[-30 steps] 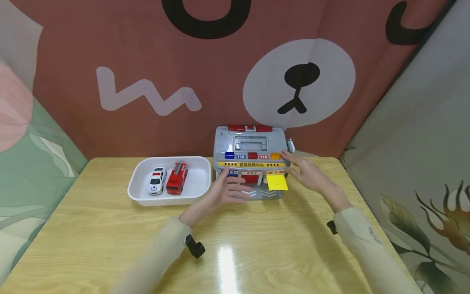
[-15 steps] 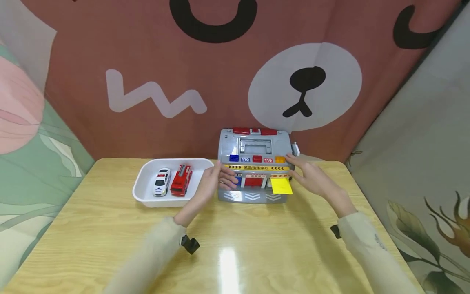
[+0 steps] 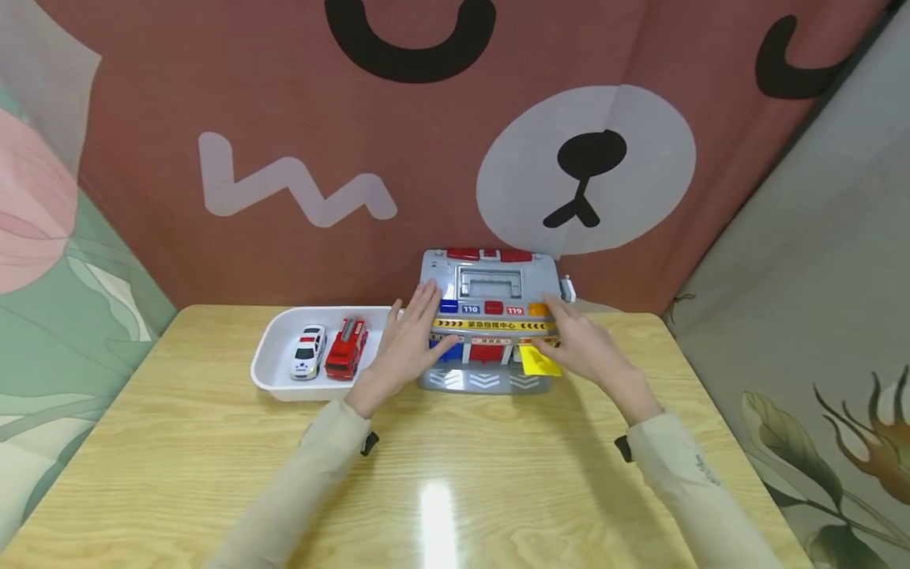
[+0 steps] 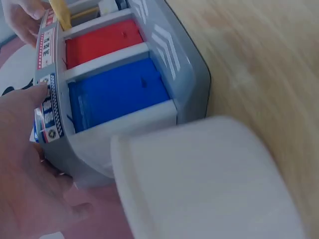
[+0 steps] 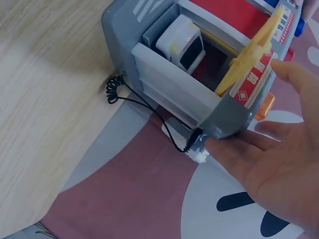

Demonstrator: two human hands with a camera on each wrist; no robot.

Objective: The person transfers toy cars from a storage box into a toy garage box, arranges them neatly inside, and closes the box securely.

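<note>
A grey toy garage [image 3: 485, 379] stands on the table with a blue door [image 4: 119, 94], a red door [image 4: 104, 42] and a raised yellow door [image 3: 539, 362]. Behind the yellow door, a white toy vehicle [image 5: 182, 45] sits in the bay. My left hand [image 3: 408, 344] touches the garage's left end, fingers on the roof edge and thumb over the front sign strip. At the opposite end, my right hand [image 3: 586, 344] lays its fingers by the orange button, with the thumb at the front edge near the yellow door. Fingers of both hands are extended.
A white tray [image 3: 266, 379] left of the garage holds a white police car [image 3: 309, 352] and a red fire truck [image 3: 347, 349]. A coiled black cord [image 5: 115, 89] runs along the garage's right side to a white piece [image 5: 184, 144]. A printed curtain [image 3: 298, 95] hangs behind.
My left hand has moved from in front of the garage onto its left roof edge. The right hand has shifted slightly inward, its thumb now overlapping the yellow door.
</note>
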